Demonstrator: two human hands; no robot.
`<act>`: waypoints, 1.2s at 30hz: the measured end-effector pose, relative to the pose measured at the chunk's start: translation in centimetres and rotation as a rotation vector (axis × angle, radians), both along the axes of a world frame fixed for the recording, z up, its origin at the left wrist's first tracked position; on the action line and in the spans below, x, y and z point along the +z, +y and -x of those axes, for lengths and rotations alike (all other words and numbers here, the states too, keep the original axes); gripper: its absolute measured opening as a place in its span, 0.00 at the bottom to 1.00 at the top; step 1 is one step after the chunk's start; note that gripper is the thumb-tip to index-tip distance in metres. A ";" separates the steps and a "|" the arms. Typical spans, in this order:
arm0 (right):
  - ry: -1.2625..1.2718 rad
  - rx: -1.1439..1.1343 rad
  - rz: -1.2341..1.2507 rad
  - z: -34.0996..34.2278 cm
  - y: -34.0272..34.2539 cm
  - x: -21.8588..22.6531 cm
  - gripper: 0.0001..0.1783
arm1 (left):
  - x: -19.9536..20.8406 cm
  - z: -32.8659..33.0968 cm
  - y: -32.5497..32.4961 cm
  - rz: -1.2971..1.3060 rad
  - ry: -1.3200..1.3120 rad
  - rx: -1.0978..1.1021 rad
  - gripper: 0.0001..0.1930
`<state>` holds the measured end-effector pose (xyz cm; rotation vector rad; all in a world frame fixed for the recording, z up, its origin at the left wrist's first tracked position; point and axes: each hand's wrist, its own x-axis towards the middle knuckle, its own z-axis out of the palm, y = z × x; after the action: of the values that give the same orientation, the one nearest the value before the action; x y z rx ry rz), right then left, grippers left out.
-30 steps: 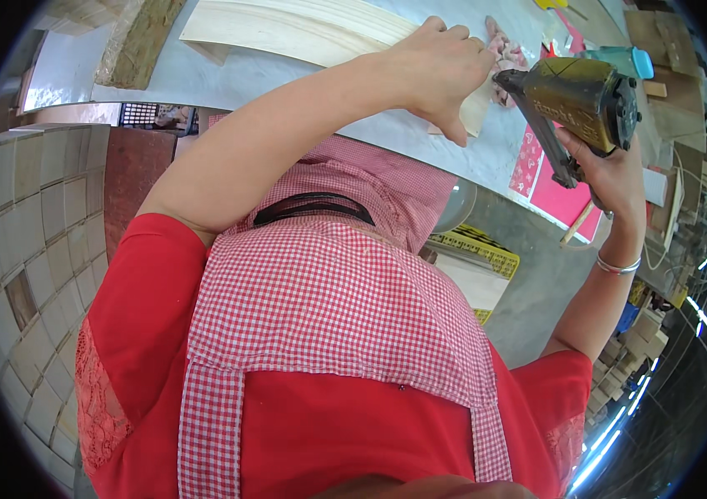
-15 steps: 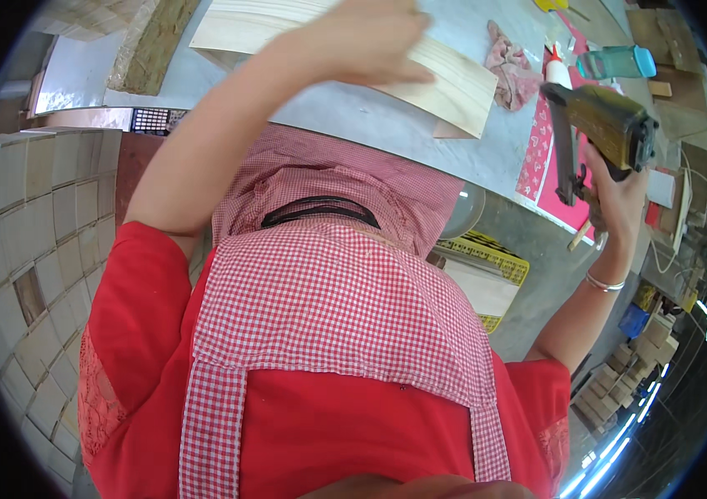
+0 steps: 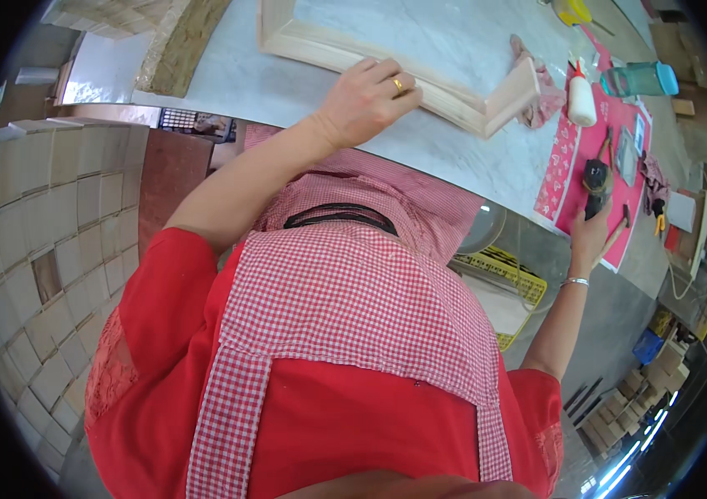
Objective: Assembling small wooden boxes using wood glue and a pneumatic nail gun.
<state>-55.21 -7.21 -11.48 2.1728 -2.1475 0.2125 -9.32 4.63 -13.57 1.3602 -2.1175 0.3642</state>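
Note:
Over the marble-patterned tabletop, my left hand has its fingers closed on the near edge of a pale wooden frame. The frame stands on edge with an open middle; a shorter board angles up at its right end. My right hand is at the right, over a pink mat, with its fingers around the black grip of a nail gun. The gun is seen nearly end-on, so most of its body is hidden.
Near the right side are a white glue bottle, a teal water bottle and a crumpled pink cloth. A hammer lies by my right hand. Stacked wooden blocks rise at the left; a yellow crate sits below the table.
The nail gun has swung down and left toward the mat in my right hand. The wooden piece has turned from broad face up to show its open inside, and my left hand now grips its edge.

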 end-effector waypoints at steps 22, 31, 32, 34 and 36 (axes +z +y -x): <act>-0.083 0.059 0.107 -8.8 -17.4 -4.4 0.43 | -2.1 0.4 3.4 -0.245 0.272 0.121 0.23; -1.213 0.215 0.426 -15.2 -7.0 6.4 0.33 | -2.4 -7.5 8.6 0.041 0.774 0.835 0.14; -1.206 0.224 0.435 -16.6 -5.5 7.3 0.33 | -2.7 -8.2 8.1 0.092 0.753 0.814 0.14; -1.274 0.374 0.280 -20.1 -3.0 7.9 0.33 | -3.4 -8.6 7.9 0.150 0.734 0.814 0.14; -1.346 0.399 0.140 -23.5 0.4 7.8 0.33 | -3.5 -8.6 6.8 0.135 0.671 0.827 0.13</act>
<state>-31.75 -6.86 -3.69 2.6154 -1.7796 2.2819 -0.76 11.47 -17.04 1.8913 -0.9225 0.2955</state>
